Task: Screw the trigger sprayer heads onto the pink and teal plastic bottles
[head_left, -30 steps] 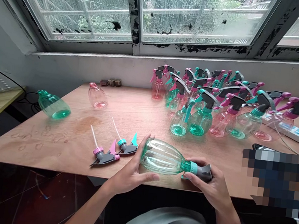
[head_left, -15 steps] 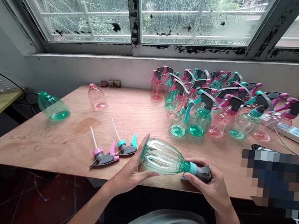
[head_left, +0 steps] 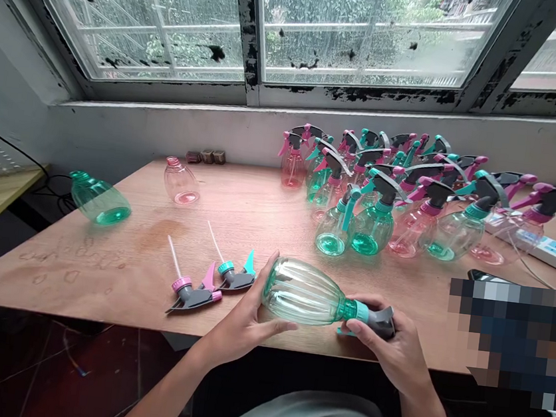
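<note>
Wooden table [head_left: 268, 207] spans the view, under a window [head_left: 258, 25] with peeling black frames.

Back right of the table: a cluster of assembled spray bottles [head_left: 390, 194], teal and pink, all upright, packed close together. A white power strip [head_left: 554, 250] lies just right of them.

Left side: a teal bottle without sprayer [head_left: 98, 198] on its side near the table's left edge. A pink bottle without sprayer [head_left: 181, 181] further back, tilted, well apart from the teal one.

Near edge, centre: the teal spray bottle [head_left: 303, 295] I'm working on, lying horizontal just above the table edge, base to the left, neck to the right. Teal collar and grey trigger head [head_left: 378, 320] sit on its neck.

My left hand [head_left: 245, 322] cups the bottle's base end: thumb up along the near-left side, fingers curled under it, loose wrap, not a clench. My right hand [head_left: 395, 349] is closed around the trigger head, fingertips on the teal collar, thumb on top.

Just left of my left hand: two loose sprayer heads flat on the table, dip tubes pointing away from me. Teal sprayer head [head_left: 235, 274] almost touches my left thumb; pink sprayer head [head_left: 193, 289] lies just beside it, farther left.

Three small brown blocks [head_left: 206, 155] at the wall.
</note>
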Demonstrator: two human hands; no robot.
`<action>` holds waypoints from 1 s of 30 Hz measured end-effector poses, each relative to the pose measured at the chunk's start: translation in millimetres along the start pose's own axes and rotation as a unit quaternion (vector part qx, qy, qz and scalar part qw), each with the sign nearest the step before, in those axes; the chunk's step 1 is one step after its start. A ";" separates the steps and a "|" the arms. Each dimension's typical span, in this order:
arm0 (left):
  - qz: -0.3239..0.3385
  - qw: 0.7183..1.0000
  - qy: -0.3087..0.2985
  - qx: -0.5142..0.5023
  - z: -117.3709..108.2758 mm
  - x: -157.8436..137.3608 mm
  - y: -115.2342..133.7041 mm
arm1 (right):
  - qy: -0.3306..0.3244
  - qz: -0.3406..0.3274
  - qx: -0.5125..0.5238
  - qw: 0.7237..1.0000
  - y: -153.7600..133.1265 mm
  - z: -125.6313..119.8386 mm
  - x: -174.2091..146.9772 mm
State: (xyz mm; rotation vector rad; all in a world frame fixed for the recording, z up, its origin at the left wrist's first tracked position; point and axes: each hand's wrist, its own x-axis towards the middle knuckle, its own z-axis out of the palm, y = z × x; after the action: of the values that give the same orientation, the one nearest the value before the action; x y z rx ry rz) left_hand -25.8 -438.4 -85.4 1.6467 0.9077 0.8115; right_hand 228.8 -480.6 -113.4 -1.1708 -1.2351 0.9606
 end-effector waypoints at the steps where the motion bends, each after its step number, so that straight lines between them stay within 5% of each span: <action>1: -0.003 1.000 0.000 0.002 0.2 -0.4 0.2 | -0.001 0.000 -0.002 1.000 0.1 -0.1 0.0; 30: -0.015 1.000 -0.013 0.018 -0.7 -1.2 3.1 | -0.010 0.003 0.005 1.000 3.3 -0.5 0.7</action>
State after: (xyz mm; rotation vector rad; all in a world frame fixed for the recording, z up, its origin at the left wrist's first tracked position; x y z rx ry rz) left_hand -26.5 -439.6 -82.3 1.6680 0.9318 0.7559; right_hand 229.6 -479.5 -116.5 -1.1606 -1.2414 0.9841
